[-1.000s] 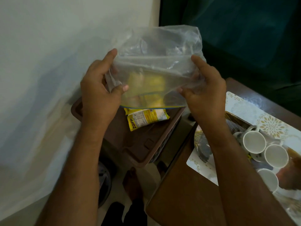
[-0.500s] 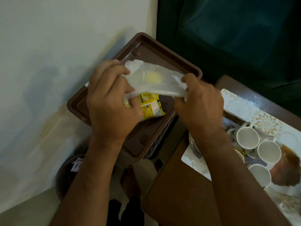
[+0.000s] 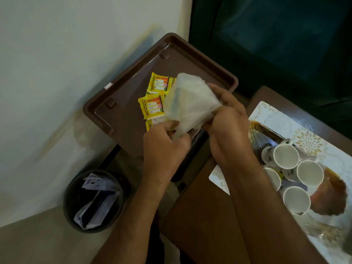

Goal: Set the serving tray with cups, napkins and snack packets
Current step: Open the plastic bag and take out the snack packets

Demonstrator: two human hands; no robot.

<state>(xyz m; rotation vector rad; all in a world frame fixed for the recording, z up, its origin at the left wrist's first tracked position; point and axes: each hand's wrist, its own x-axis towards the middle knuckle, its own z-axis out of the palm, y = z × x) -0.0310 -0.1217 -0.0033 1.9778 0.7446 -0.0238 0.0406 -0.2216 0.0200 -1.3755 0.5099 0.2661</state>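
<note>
A crumpled clear plastic bag (image 3: 187, 103) hangs over the brown serving tray (image 3: 122, 109), with a yellow tint showing through it. My left hand (image 3: 164, 147) pinches its lower end and my right hand (image 3: 227, 119) grips its right side. Three yellow snack packets lie on the tray, one at the top (image 3: 160, 82), one below it (image 3: 151, 106) and a third (image 3: 152, 124) partly hidden by my left hand. Several white cups (image 3: 285, 156) lie clustered on a patterned tray (image 3: 312, 143) at the right.
The brown tray rests on a dark stand against the white wall. A round dark waste bin (image 3: 95, 201) with papers stands on the floor at lower left. The wooden table (image 3: 200, 221) fills the lower right. A dark green curtain hangs behind.
The bag came down from face height and got bunched up between both hands. Two more yellow packets now lie on the brown tray. The view has tilted down, showing the bin.
</note>
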